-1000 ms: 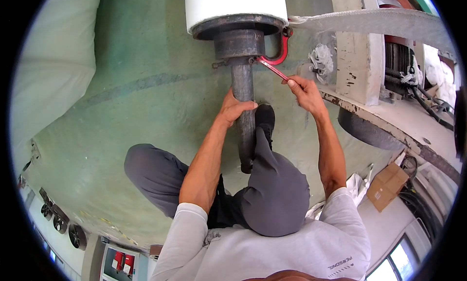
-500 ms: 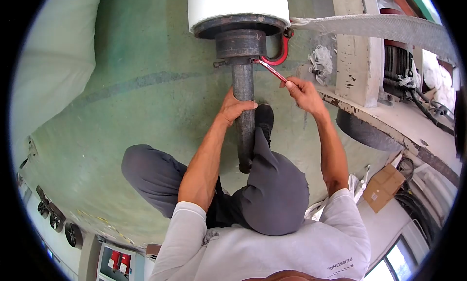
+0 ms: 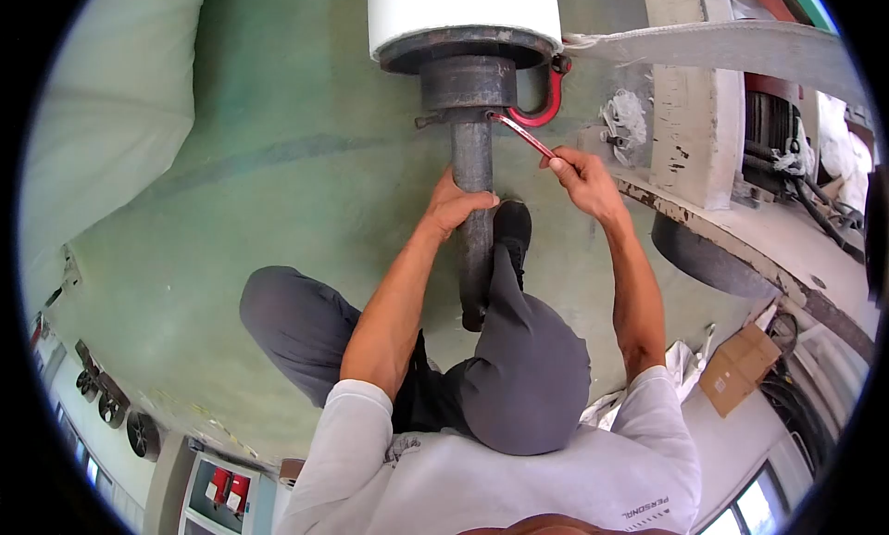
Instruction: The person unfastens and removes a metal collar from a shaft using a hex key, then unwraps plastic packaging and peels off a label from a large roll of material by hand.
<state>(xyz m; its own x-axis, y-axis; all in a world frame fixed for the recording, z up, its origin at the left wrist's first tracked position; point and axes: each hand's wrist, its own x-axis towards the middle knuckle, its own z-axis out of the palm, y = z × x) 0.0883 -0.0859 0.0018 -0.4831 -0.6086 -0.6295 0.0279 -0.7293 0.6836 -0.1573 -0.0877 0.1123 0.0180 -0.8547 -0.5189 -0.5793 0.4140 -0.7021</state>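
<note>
My left hand (image 3: 454,206) is wrapped round a dark metal shaft (image 3: 475,243) that points down towards me from a thick steel collar (image 3: 468,83). Behind the collar sits a wider flange (image 3: 468,50) at the end of a big white roll (image 3: 463,2). In my right hand (image 3: 583,178) is a red-and-silver wrench (image 3: 526,137), gripped at its near end. Its far end meets the lower right edge of the collar. On the collar's left side a bolt (image 3: 428,122) sticks out. A red shackle (image 3: 546,100) hangs just right of the collar.
A pale webbing sling (image 3: 713,51) runs right from the roll. At the right stands a chipped white machine frame (image 3: 690,127), with a cardboard box (image 3: 738,368) farther down. A large white wrapped bulk (image 3: 111,109) lies at the left, on the green floor (image 3: 278,211).
The whole view has shifted slightly, so things sit a little farther right. Both hands keep their holds, and the wrench stays at the collar at nearly the same angle.
</note>
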